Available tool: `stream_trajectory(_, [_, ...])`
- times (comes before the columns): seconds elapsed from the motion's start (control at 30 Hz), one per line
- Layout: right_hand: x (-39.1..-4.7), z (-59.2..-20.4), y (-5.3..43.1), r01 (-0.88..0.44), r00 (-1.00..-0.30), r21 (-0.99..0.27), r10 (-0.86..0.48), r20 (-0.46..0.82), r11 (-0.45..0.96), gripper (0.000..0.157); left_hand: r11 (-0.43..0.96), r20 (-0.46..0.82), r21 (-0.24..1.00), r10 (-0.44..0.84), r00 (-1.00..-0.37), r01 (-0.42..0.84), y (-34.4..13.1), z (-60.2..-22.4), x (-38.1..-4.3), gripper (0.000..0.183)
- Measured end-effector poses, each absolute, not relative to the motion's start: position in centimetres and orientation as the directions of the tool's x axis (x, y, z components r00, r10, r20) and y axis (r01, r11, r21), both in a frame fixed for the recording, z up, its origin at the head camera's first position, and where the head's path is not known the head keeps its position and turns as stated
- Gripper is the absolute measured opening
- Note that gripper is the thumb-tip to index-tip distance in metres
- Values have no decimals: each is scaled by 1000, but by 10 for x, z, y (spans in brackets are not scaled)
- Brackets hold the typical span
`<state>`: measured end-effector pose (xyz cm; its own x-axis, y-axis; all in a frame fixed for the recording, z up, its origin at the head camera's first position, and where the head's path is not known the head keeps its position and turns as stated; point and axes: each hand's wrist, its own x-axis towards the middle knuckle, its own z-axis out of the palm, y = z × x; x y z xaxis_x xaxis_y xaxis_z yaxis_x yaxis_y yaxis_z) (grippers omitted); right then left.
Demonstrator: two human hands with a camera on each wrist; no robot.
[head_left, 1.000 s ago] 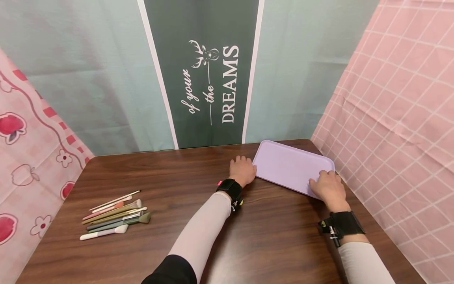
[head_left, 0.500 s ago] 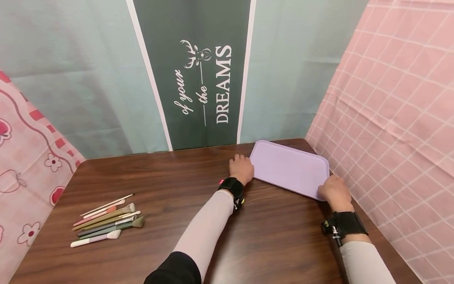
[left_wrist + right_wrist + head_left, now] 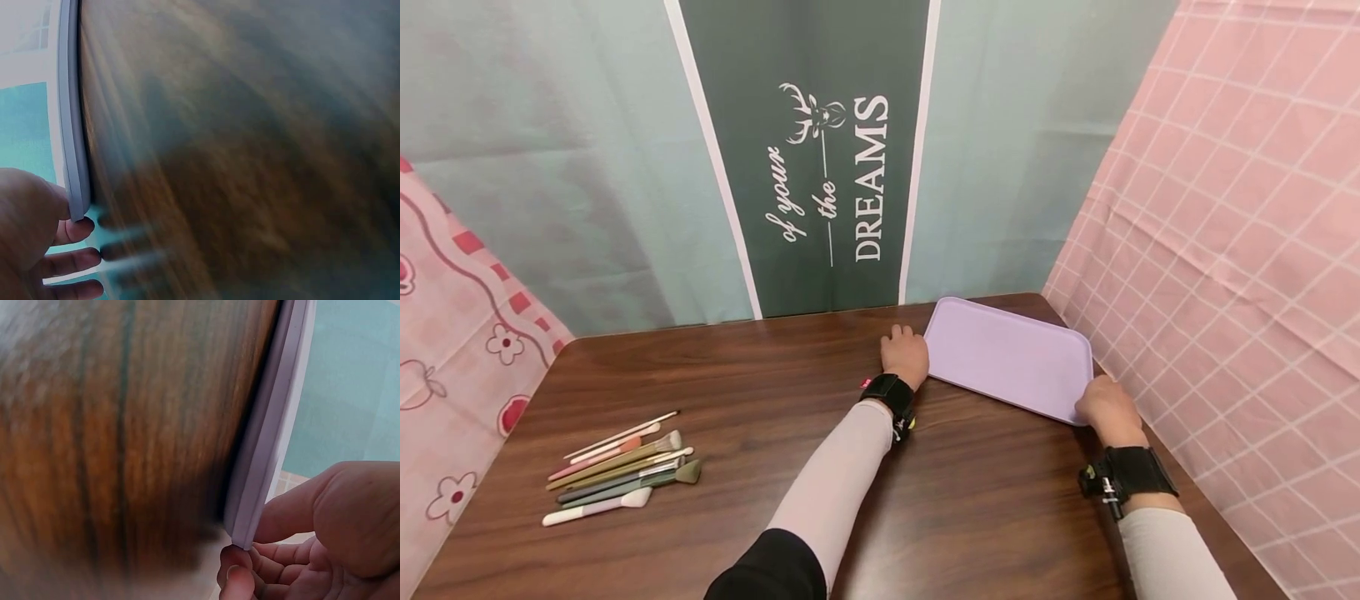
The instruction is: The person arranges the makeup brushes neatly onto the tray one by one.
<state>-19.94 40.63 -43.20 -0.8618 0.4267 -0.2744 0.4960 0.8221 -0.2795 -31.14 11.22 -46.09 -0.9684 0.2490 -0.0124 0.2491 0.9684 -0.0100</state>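
Left hand [image 3: 906,357] and right hand [image 3: 1108,407] grip opposite ends of the lilac tray [image 3: 1009,357] at the far right of the worktop [image 3: 760,375]; matching pressure at both ends should keep it level, well apart from the makeup brushes [image 3: 616,463].

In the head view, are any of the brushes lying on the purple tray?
No, the brushes lie grouped on the wooden table at the left, well apart from the purple tray.

Both wrist views blur the brown tabletop [image 3: 237,156] and cut off the lilac tray [image 3: 269,425]
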Motion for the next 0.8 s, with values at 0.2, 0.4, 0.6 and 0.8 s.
stream_trajectory(0.2, [-201, -432, 405, 472, -871, -252, 401, -285, 845, 42, 962, -27, -27, 270, -962, 271, 106, -458, -307, 34])
stream_trajectory(0.4, [-201, -431, 402, 438, -881, -228, 365, -301, 870, 37, 956, -19, -45, 289, -957, 290, 99, -459, -303, 32])
stream_trajectory(0.6, [-199, -430, 396, 423, -885, -232, 344, -313, 876, 33, 951, -25, -40, 307, -952, 307, 89, -459, -298, 32])
stream_trajectory(0.8, [-195, -428, 389, 411, -887, -230, 329, -324, 882, 34, 945, -16, -42, 325, -946, 325, 79, -458, -292, 31])
